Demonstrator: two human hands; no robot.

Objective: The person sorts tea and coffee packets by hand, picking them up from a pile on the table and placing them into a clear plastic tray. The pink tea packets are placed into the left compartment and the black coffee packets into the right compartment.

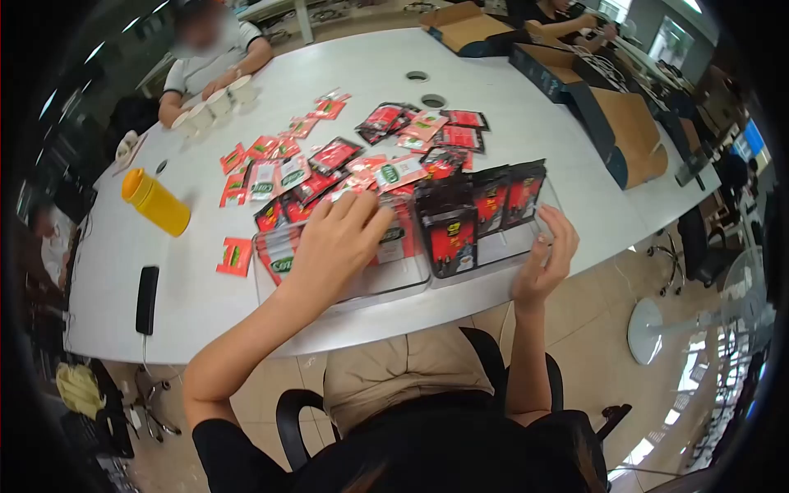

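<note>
My left hand [341, 238] reaches over a clear tray [386, 286] holding a row of red, white and green sachets [279, 255]. Its fingers curl down among them; the thumb and fingertips are hidden, so I cannot make out what they hold. Just to the right, black-and-red packets [452, 241] stand upright in another clear tray section [501, 246]. By its right edge is my right hand [549, 255], fingers curved and thumb apart, with nothing visible between them. Beyond the trays lies a loose spread of red-and-white sachets [400, 172] and black-and-red packets [335, 154].
On the left are a yellow bottle [156, 202] and a black power bank [147, 300] with a cable. A person [215, 62] sits across the table behind several paper cups [218, 102]. Opened cardboard boxes [629, 135] occupy the right side.
</note>
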